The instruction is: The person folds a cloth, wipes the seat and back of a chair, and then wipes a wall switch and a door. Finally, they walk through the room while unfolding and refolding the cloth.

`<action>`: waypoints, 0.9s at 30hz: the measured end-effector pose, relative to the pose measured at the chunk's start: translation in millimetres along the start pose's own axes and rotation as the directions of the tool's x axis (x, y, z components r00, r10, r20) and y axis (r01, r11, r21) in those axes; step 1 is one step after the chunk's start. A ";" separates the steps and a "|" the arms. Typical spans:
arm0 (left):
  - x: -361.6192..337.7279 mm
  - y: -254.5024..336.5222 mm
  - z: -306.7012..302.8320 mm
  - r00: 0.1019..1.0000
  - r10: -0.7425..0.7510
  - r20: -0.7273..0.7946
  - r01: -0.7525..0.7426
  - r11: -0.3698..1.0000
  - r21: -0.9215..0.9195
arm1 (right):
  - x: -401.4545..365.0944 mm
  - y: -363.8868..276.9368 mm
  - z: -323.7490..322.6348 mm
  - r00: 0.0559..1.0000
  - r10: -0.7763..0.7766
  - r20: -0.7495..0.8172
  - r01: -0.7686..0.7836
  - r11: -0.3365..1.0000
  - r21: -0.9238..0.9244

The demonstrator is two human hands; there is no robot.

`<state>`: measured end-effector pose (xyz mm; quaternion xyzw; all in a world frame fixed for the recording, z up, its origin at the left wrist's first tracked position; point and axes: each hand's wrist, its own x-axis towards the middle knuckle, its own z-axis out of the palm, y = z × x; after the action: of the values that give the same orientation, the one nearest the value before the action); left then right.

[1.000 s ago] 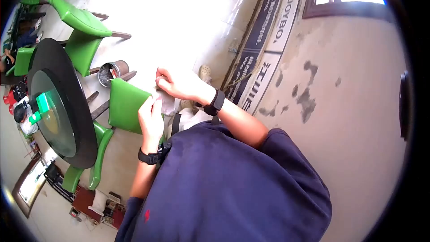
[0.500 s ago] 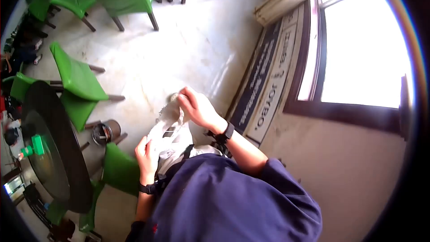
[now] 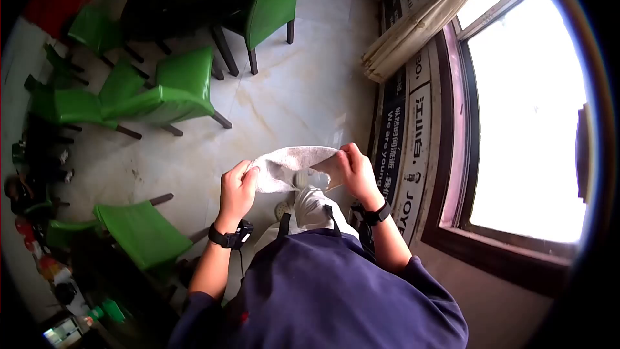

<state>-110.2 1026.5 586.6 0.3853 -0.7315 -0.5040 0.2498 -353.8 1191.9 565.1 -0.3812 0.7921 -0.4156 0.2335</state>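
A whitish cloth (image 3: 274,168) is stretched between my two hands, in front of my legs, with its upper edge arched and its middle open. My left hand (image 3: 237,190) pinches the cloth's left end between thumb and fingers. At the right end, my right hand (image 3: 354,171) grips the cloth in the same way. Both wrists wear black straps. Beneath the cloth, my light trousers (image 3: 313,210) and a pale shoe (image 3: 282,210) show.
Green chairs (image 3: 184,84) stand to the left and ahead, around a dark table (image 3: 161,6). Another green chair (image 3: 145,232) is near my left side. A window (image 3: 523,116) and a tied curtain (image 3: 420,26) are on the right. People sit at far left.
The bunched cloth is now spread wide between my hands, which have moved apart. My view has turned, bringing the dark table ahead into sight.
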 end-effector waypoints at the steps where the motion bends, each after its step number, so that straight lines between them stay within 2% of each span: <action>1: 25.2 -0.4 0.8 1.000 0.013 0.012 -0.013 1.000 0.008 | 20.9 2.7 0.0 1.000 0.006 -0.004 -0.006 1.000 0.007; 4: 92.9 -9.0 7.3 0.999 -0.033 0.027 0.032 0.999 0.020 | 88.4 24.7 5.1 0.997 -0.003 -0.071 0.004 1.000 0.014; 5: 108.7 -13.8 10.8 0.998 -0.053 0.034 0.052 0.998 0.044 | 113.7 31.2 7.3 0.998 0.061 -0.025 -0.060 0.998 0.031; 7: 151.6 -29.4 17.8 0.997 -0.079 0.023 0.077 0.992 0.101 | 167.8 44.7 19.6 1.000 0.003 -0.007 -0.003 1.000 0.007; 9: 176.6 -42.5 12.4 0.999 -0.003 -0.052 0.015 0.974 0.226 | 215.3 37.8 28.2 0.997 -0.019 0.073 0.018 1.000 0.004; 10: 192.3 -35.5 3.6 0.993 -0.112 -0.024 0.115 0.963 0.244 | 241.6 23.8 30.6 0.984 -0.007 0.177 0.007 1.000 0.001; 11: 208.0 -37.2 -2.5 0.992 -0.115 -0.055 0.125 0.962 0.243 | 272.1 9.4 31.5 0.961 -0.017 0.278 0.020 1.000 -0.006; 12: 217.7 -41.0 -8.7 0.990 -0.098 -0.104 0.122 0.958 0.259 | 293.5 -4.3 30.4 0.916 -0.105 0.387 0.128 0.991 -0.033; 13: 226.0 -44.5 -17.3 0.985 -0.088 -0.151 0.127 0.954 0.272 | 312.3 -12.6 36.0 0.903 -0.108 0.416 0.136 0.990 -0.039; 15: 251.4 -49.0 -42.0 0.956 -0.227 -0.188 0.271 0.927 0.258 | 356.1 -30.8 53.2 0.777 -0.273 0.566 0.379 0.922 -0.076; 17: 271.3 -68.9 -57.1 0.935 -0.158 -0.318 0.260 0.915 0.309 | 389.0 -47.2 72.8 0.728 -0.270 0.629 0.420 0.902 -0.099; 18: 280.6 -81.1 -67.0 0.927 -0.170 -0.335 0.274 0.916 0.293 | 404.9 -53.6 83.3 0.690 -0.311 0.653 0.483 0.870 -0.096; 19: 291.5 -94.1 -78.5 0.938 -0.104 -0.330 0.221 0.914 0.340 | 421.0 -59.6 93.7 0.649 -0.352 0.675 0.546 0.833 -0.090; 20: 300.8 -107.3 -89.2 0.947 -0.039 -0.320 0.169 0.906 0.389 | 433.6 -65.1 104.2 0.662 -0.327 0.674 0.515 0.852 -0.092; 21: 312.1 -117.8 -100.0 0.941 -0.044 -0.335 0.178 0.907 0.380 | 446.9 -68.5 115.9 0.650 -0.330 0.684 0.526 0.846 -0.092; 23: 338.3 -139.9 -126.7 0.930 -0.178 -0.323 0.287 0.898 0.334 | 473.3 -69.2 144.3 0.674 -0.338 0.657 0.460 0.888 -0.015; 25: 376.1 -174.8 -155.4 0.918 -0.221 -0.329 0.337 0.873 0.353 | 506.0 -76.6 174.4 0.693 -0.393 0.604 0.470 0.882 0.034; 27: 424.7 -195.2 -190.2 0.944 -0.135 -0.301 0.250 0.888 0.387 | 547.9 -98.8 197.9 0.717 -0.274 0.641 0.469 0.870 -0.153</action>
<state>-151.6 538.5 465.1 0.5650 -0.7402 -0.3012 0.2053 -506.3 623.6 510.7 -0.6770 0.6364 -0.1842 0.3205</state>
